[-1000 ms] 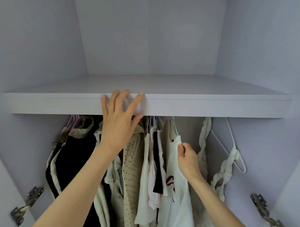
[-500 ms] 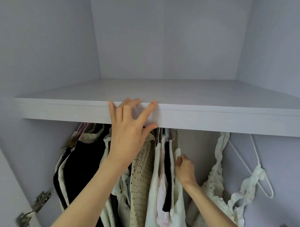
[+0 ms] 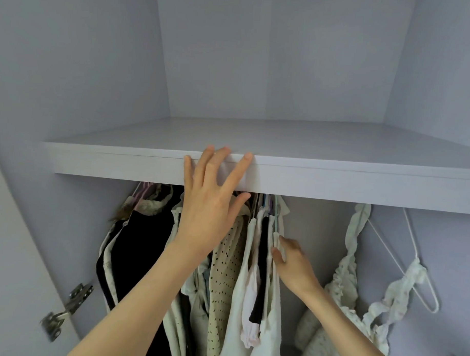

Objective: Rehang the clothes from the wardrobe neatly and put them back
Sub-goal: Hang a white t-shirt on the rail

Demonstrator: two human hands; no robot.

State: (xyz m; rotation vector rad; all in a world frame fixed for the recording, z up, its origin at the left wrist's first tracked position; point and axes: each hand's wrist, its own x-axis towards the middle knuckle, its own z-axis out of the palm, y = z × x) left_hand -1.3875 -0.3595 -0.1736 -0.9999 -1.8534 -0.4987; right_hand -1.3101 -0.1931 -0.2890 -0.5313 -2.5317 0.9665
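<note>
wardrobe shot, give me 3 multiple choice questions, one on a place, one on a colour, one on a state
1. Where do the left hand's fingers rest?
A. on the shelf's front edge
B. on the door hinge
C. on the back wall

2. What colour is the hanger at far right?
A. red
B. white
C. black

3. How does the ruffled garment hang on that hanger?
A. folded flat
B. neatly on both shoulders
C. askew, slipping off

Answers:
1 A, fingertips lie on the edge.
2 B, thin white wire shows.
3 C, it dangles from one end.

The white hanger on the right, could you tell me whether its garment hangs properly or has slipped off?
Slipped: the ruffled white garment dangles from the white hanger by one strap.
</note>
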